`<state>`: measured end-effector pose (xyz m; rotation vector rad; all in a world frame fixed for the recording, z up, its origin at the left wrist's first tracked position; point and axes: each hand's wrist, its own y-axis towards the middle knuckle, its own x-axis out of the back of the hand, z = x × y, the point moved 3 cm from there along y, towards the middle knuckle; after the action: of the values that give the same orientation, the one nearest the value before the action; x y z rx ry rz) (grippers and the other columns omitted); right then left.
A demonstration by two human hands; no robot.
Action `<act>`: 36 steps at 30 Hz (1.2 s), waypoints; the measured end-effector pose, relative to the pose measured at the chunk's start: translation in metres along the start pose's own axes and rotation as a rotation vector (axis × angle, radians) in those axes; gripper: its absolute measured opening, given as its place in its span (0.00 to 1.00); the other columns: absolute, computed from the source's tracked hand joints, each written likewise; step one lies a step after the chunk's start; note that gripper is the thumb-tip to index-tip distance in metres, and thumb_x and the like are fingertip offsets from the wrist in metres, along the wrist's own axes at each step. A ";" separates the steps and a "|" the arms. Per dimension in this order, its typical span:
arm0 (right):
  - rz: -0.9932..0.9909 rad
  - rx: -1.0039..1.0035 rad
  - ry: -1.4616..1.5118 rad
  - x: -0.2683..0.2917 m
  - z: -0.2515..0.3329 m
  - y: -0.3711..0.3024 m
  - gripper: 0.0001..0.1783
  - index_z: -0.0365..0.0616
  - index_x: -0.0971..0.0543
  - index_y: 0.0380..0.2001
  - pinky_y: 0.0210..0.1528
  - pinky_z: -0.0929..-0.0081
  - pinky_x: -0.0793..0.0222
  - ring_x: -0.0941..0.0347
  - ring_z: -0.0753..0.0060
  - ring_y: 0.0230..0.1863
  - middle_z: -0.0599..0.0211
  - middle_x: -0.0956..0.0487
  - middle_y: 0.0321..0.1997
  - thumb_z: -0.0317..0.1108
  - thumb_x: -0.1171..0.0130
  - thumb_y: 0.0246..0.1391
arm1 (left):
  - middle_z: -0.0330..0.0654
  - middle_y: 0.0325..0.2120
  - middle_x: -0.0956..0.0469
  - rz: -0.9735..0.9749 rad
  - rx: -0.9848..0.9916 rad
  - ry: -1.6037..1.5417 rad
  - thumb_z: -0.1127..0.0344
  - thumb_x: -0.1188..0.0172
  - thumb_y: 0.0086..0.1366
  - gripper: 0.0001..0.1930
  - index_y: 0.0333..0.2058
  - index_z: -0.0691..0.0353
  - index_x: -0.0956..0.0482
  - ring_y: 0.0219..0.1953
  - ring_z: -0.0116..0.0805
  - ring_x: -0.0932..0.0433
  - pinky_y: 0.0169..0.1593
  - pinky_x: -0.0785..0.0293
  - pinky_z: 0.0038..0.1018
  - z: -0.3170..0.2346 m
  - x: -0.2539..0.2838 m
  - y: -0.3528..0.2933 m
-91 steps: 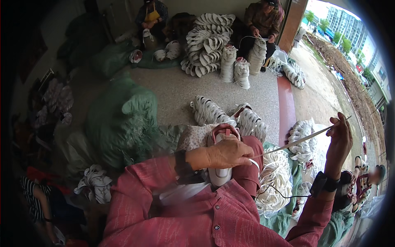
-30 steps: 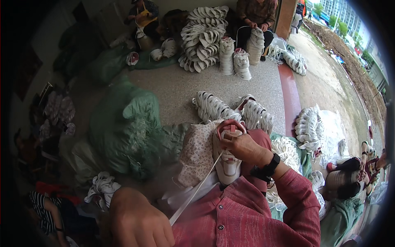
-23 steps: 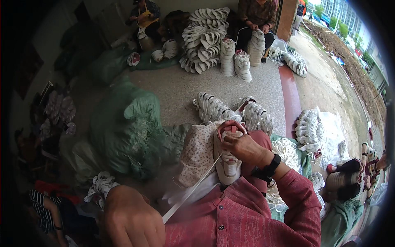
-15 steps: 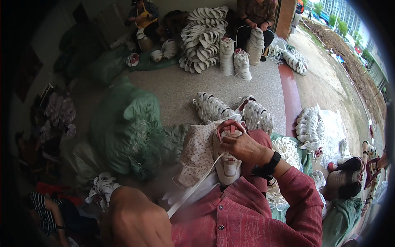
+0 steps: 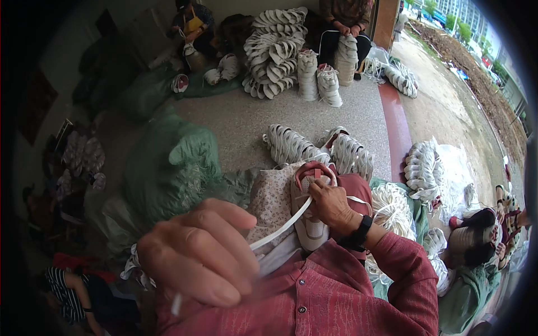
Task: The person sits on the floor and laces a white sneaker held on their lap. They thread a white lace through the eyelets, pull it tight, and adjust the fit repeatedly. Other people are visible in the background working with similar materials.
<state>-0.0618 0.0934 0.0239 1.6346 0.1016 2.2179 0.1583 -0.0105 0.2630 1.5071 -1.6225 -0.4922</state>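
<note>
You are in a simple shoe workshop, a walled room which opens directly to the outside. On your lap rests a pale sneaker (image 5: 309,227) with a white lace (image 5: 284,228), and at twelve o'clock rises a high heap of nested shoes (image 5: 273,53). The speckled floor (image 5: 241,123) carries more shoe rows. Two co-workers handle similar pieces: one in a yellow apron (image 5: 193,25) at eleven o'clock, one in a patterned shirt (image 5: 347,10) at one o'clock. At nine o'clock bulges a green sack (image 5: 171,162); toward four o'clock lies a thick lace bundle (image 5: 392,210). At two o'clock you see bare earth (image 5: 448,51).
</note>
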 end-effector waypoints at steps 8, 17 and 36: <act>-0.018 0.012 0.219 0.031 -0.018 -0.021 0.08 0.44 0.27 0.34 0.30 0.54 0.27 0.22 0.48 0.28 0.56 0.23 0.27 0.36 0.42 0.56 | 0.35 0.14 0.34 -0.573 0.441 0.060 0.58 0.55 0.77 0.22 0.57 0.73 0.36 0.15 0.19 0.42 0.18 0.45 0.18 0.023 0.017 -0.057; 0.211 -0.002 0.414 0.049 -0.014 -0.067 0.13 0.43 0.21 0.43 0.33 0.57 0.26 0.21 0.46 0.30 0.51 0.20 0.28 0.38 0.41 0.60 | 0.36 0.21 0.28 -0.792 0.571 0.389 0.61 0.51 0.75 0.15 0.50 0.66 0.26 0.20 0.17 0.38 0.25 0.44 0.14 -0.005 0.067 -0.101; -0.230 -0.312 0.504 0.027 -0.017 -0.071 0.09 0.40 0.20 0.38 0.34 0.58 0.27 0.21 0.45 0.33 0.50 0.19 0.30 0.33 0.43 0.61 | 0.47 0.34 0.27 0.117 0.577 0.891 0.76 0.43 0.56 0.01 0.28 0.63 0.26 0.38 0.50 0.23 0.38 0.23 0.41 0.220 -0.080 -0.099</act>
<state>-0.0660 0.1712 0.0234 0.8385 0.0682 2.2735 0.0400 -0.0101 0.0383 1.6602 -1.1347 0.7020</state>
